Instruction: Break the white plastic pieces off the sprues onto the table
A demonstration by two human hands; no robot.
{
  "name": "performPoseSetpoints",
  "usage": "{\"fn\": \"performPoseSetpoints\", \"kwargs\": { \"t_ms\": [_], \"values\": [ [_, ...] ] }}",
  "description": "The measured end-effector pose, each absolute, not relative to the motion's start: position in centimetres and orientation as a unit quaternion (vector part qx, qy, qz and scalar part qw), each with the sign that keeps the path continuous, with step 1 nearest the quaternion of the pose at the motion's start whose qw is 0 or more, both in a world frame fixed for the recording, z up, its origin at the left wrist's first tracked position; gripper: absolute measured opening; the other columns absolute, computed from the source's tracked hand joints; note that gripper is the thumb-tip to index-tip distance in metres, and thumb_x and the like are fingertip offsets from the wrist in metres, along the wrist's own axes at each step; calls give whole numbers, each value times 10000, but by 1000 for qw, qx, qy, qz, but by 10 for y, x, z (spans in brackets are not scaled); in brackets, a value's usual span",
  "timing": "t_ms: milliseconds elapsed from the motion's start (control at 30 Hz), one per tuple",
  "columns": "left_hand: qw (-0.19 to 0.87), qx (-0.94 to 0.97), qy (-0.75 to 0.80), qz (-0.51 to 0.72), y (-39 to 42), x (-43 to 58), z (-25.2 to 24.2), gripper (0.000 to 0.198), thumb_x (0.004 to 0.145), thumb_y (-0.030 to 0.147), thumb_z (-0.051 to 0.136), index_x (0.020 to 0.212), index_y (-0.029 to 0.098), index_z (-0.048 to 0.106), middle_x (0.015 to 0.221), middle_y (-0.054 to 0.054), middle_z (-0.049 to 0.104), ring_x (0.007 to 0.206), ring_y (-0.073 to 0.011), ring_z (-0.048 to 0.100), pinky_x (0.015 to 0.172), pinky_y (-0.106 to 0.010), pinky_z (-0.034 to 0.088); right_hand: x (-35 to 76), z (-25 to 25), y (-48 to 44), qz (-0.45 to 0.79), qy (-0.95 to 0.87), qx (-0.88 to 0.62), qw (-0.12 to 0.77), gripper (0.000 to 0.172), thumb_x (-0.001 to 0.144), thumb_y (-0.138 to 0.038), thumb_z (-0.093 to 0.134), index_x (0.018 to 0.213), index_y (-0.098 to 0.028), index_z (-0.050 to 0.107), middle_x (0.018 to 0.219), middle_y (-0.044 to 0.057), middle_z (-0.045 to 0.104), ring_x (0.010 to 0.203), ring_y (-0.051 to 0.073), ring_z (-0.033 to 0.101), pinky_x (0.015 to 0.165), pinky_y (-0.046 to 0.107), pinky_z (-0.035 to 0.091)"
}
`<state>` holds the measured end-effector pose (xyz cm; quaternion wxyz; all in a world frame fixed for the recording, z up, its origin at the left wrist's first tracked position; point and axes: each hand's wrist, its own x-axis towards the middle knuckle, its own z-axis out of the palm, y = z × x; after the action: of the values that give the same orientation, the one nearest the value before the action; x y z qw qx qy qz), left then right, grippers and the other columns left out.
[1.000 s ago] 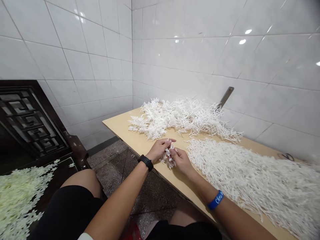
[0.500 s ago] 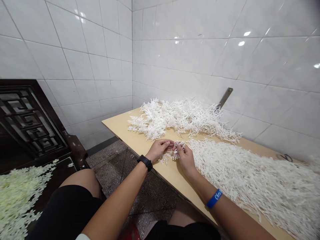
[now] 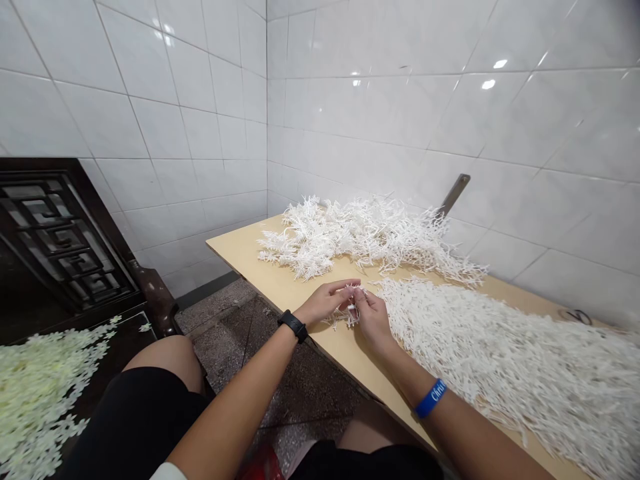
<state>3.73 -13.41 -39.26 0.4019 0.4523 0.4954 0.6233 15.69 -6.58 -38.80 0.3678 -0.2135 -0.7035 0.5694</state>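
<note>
My left hand point(image 3: 325, 301), with a black watch on its wrist, and my right hand point(image 3: 374, 320), with a blue wristband, meet over the near edge of the table. Their fingertips are pinched together on a small white stringy sprig point(image 3: 352, 315), which looks like an artificial flower part. Fingers hide much of it, and thin white ends stick out below. A large heap of loose white strands point(image 3: 475, 340) lies just right of my right hand. Beyond both hands is a pile of white branched sprigs point(image 3: 360, 233).
The tan table point(image 3: 240, 243) stands against white tiled walls. A metal bar point(image 3: 454, 195) rises behind the far pile, and a dark loop point(image 3: 575, 316) lies near the wall. At left, pale green-white flower pieces point(image 3: 40, 393) cover the seat of a dark wooden chair point(image 3: 65, 240).
My left fingers have moved slightly right and closed in against my right fingertips at the sprig. The piles have not changed; the view has shifted a little.
</note>
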Motion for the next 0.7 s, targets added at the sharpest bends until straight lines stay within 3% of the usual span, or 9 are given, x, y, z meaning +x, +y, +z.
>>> {"fn": "performPoseSetpoints", "kwargs": {
  "t_ms": [133, 233, 500, 600, 700],
  "values": [
    [437, 454, 470, 618, -133, 41, -394, 619, 769, 588, 629, 1110, 75, 679, 625, -12, 538, 543, -78, 450, 562, -240, 393, 155, -391, -67, 578, -690, -212, 380, 469, 799, -611, 560, 629, -174, 592, 552, 32, 560, 501, 148, 484, 470, 275, 393],
    [435, 447, 458, 633, -134, 41, -396, 574, 789, 565, 623, 1066, 66, 686, 525, 32, 460, 482, -72, 421, 531, -239, 389, 153, -393, -65, 582, -711, -204, 338, 513, 824, -629, 512, 603, -173, 588, 542, 53, 593, 494, 158, 511, 485, 283, 399],
    [410, 286, 452, 739, -128, 29, -397, 387, 789, 489, 655, 721, 109, 624, 628, -28, 607, 531, -89, 549, 563, -231, 462, 157, -391, -72, 422, -835, -179, 304, 435, 886, -519, 462, 601, -205, 556, 485, 4, 541, 475, 162, 496, 527, 286, 338],
    [401, 231, 440, 769, -129, 24, -395, 361, 828, 467, 626, 780, 109, 642, 799, -81, 687, 656, -98, 611, 685, -242, 500, 160, -391, -78, 410, -848, -162, 295, 408, 910, -479, 426, 642, -208, 571, 493, -2, 540, 485, 162, 513, 542, 284, 354],
    [429, 250, 422, 759, -132, 23, -394, 346, 802, 399, 687, 999, 114, 665, 846, -83, 707, 668, -91, 618, 722, -243, 500, 160, -394, -74, 461, -807, -190, 315, 397, 911, -501, 403, 724, -202, 584, 529, 0, 542, 512, 166, 531, 556, 289, 400]
  ]
}}
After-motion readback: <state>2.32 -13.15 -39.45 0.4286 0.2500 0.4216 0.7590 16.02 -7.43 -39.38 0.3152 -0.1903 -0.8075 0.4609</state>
